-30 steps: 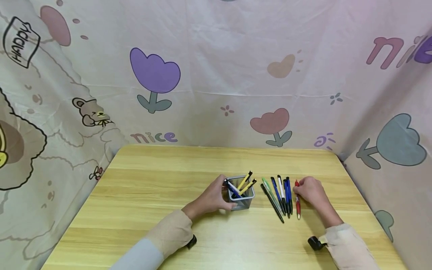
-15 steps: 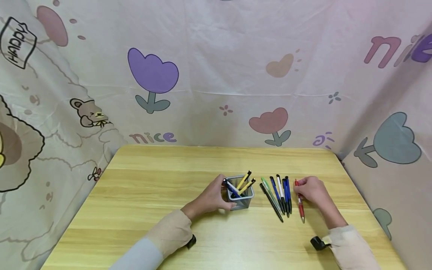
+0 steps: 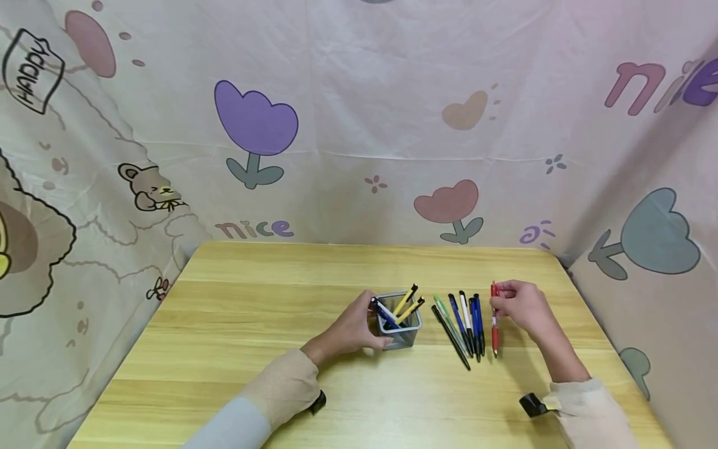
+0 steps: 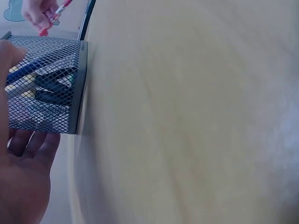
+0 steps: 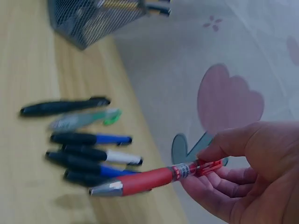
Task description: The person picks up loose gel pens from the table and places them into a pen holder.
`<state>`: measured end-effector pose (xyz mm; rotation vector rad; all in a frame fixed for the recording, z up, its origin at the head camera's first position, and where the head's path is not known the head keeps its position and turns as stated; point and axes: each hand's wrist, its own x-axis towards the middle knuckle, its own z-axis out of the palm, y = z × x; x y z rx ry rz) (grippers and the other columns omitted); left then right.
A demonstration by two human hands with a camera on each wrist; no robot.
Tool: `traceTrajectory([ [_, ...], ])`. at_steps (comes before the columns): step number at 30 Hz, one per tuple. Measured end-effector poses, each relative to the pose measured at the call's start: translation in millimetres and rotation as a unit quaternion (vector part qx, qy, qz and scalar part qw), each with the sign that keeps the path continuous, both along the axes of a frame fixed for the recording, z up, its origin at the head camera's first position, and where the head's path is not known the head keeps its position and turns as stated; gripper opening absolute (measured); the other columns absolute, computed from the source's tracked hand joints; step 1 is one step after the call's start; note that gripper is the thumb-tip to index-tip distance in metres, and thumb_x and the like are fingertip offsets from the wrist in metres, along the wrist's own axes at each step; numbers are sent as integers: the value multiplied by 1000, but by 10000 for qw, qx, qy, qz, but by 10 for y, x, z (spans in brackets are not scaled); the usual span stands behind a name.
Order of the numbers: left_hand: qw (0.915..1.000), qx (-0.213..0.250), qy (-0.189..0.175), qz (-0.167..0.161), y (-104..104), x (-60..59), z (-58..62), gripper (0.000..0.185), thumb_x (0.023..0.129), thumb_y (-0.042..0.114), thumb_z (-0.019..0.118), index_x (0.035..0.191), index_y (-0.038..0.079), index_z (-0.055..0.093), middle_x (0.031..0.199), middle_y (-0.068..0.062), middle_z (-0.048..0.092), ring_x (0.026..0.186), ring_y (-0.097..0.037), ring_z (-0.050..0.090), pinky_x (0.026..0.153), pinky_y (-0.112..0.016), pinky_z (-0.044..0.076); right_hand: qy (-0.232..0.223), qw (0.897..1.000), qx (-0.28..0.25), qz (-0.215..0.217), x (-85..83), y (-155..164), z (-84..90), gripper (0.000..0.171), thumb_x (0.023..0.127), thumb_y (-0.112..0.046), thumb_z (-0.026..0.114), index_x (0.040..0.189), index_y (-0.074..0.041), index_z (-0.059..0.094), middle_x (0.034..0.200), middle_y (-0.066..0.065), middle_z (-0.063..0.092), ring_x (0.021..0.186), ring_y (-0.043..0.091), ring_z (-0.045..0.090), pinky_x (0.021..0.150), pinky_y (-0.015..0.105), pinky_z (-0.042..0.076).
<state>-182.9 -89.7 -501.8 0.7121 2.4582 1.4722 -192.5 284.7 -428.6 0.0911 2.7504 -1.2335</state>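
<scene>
Spreading between your left sleeve (image 3: 280, 386) and right sleeve (image 3: 589, 408), the near part of the wooden table (image 3: 421, 399) gives you broad room. Your left hand (image 3: 356, 327) grips the mesh cup (image 3: 405, 340) from its left side, thumb and fingers on opposite walls, spread about as wide as the cup. The cup stands upright near the table's middle, yellow pens (image 3: 405, 300) leaning in it and poking above the rim. To its left, the wood runs wide to the table's left edge. Just right of the cup, past a narrow gap, a black pen (image 3: 452, 338), a green pen (image 5: 86, 119), blue pens (image 3: 478, 327) and a white pen (image 5: 124, 157) lie side by side. Right of them, your right hand (image 3: 521, 305) pinches the red pen (image 5: 145, 181) near its top, thumb and fingertips almost together; its tip points back toward you, and it looks raised off the wood. Beyond that hand, a modest strip reaches the right edge. Farther off, a band of wood ends at the back edge, before the printed cloth (image 3: 348, 125).
</scene>
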Motion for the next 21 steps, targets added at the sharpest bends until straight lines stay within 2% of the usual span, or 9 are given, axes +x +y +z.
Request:
traceTrajectory([
  [8,10000,-17,-13,10,3,8,7,66,74,17,91,121,11,45,119,-4,60,121,-22,66,105,-35,55,498,9964,-666,166,65,-173,232,42,98,-8,66,131,17,57,110,24,68,79,6,71,73,21,63],
  [14,10000,-26,-5,22,5,14,12,66,73,16,91,121,11,45,118,-3,61,120,-20,66,104,-34,55,678,9904,-1170,301,136,-344,402,38,102,-10,64,130,15,58,107,21,67,83,5,72,77,22,63],
  [21,10000,25,-6,30,14,8,18,66,73,16,92,120,10,45,118,-4,61,121,-22,66,107,-37,54,1065,9783,-1752,286,232,-541,554,38,100,-16,69,125,11,61,97,3,69,83,3,72,79,22,63],
])
